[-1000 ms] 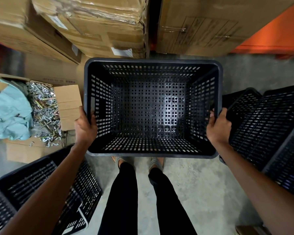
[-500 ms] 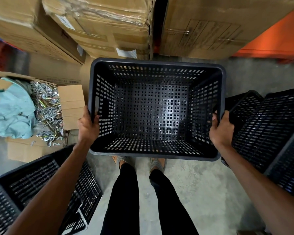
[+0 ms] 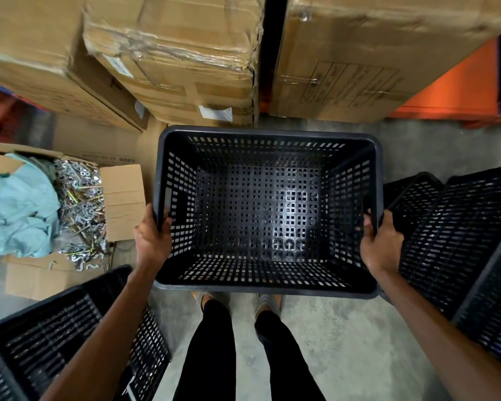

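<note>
Nearest the camera, the person's two legs in black trousers (image 3: 206,357) stand on the grey concrete floor (image 3: 344,342). At the lower left lies a black slotted crate (image 3: 55,328), tipped on its side, and what it holds cannot be made out. Just ahead of the feet, the black perforated basket (image 3: 266,131) is held off the floor between both arms. The left hand (image 3: 152,241) grips the rim of its left short wall, thumb hooked over the inside. The right hand (image 3: 381,244) clamps the rim of the right short wall the same way, fingers curled round the edge. The basket's mouth faces straight up, and its slotted bottom shows bare right across. Its long axis runs left to right, from one hand to the other, and it sits roughly level. To the right, close beside it, lie more black crates (image 3: 460,241), tilted and overlapping one another. To the left, an open cardboard box (image 3: 125,198) on the floor holds a heap of silver and brass-coloured bolts and hooks (image 3: 78,204), with a teal cloth (image 3: 21,212) bunched against them. Farthest off, large taped cartons (image 3: 185,53) are stacked just beyond the basket's far rim. An orange shelf beam (image 3: 451,82) runs at the right.
</note>
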### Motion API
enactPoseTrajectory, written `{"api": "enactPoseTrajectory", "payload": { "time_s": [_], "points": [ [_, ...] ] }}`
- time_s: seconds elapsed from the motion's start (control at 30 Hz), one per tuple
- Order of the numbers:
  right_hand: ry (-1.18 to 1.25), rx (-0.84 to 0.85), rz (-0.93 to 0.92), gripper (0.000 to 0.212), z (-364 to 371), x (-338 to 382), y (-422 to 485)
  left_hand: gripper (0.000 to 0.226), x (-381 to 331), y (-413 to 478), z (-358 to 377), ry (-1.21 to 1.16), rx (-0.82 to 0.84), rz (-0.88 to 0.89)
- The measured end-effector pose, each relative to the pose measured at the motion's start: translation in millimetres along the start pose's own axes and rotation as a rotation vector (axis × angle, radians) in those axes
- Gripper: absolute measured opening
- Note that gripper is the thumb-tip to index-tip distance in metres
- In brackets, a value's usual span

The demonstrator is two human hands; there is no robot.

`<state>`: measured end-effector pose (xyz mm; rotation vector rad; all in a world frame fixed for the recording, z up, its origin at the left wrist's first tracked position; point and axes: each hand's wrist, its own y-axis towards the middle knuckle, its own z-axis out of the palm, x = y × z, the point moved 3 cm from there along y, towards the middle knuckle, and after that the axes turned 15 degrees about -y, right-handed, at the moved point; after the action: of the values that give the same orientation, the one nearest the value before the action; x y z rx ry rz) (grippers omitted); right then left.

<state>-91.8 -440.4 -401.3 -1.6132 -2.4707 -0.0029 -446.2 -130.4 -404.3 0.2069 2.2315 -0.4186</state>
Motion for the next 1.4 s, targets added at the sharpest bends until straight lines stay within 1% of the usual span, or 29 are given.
{"api": "enactPoseTrajectory", "payload": {
  "time_s": [0.17,0.3,0.43,0.57,0.67,0.83,0.93,1.07,1.17,1.4],
  "points": [
    [0.027,0.004,0.014,0.026,1,10,13,0.023,-2,19,4,-0.059,0.028,0.012],
    [0.022,0.028,0.018,0.026,2,12,17,0.026,-2,23,6,-0.015,0.031,0.043],
    [-0.008,0.055,0.012,0.027,1,13,18,0.029,-1,24,6,-0.015,0.07,0.016],
    [0.028,0.094,0.024,0.025,1,14,19,0.029,-3,25,4,-0.023,0.082,0.024],
    [0.051,0.072,0.002,0.024,0,17,18,0.022,-5,28,1,-0.035,0.08,0.041],
    [0.073,0.056,-0.006,0.025,0,18,17,0.026,-14,30,-3,-0.036,0.074,0.048],
    [0.076,0.067,0.01,0.026,3,15,16,0.021,-19,27,0,-0.022,0.058,0.043],
    [0.085,0.061,0.001,0.021,4,12,18,0.02,-18,23,-1,0.0,0.03,-0.012],
    [0.077,0.04,-0.011,0.019,6,10,21,0.023,-17,21,-1,0.023,0.03,-0.011],
    [0.106,0.045,-0.043,0.018,6,7,25,0.017,-20,20,-1,0.043,0.009,0.003]
  ]
}}
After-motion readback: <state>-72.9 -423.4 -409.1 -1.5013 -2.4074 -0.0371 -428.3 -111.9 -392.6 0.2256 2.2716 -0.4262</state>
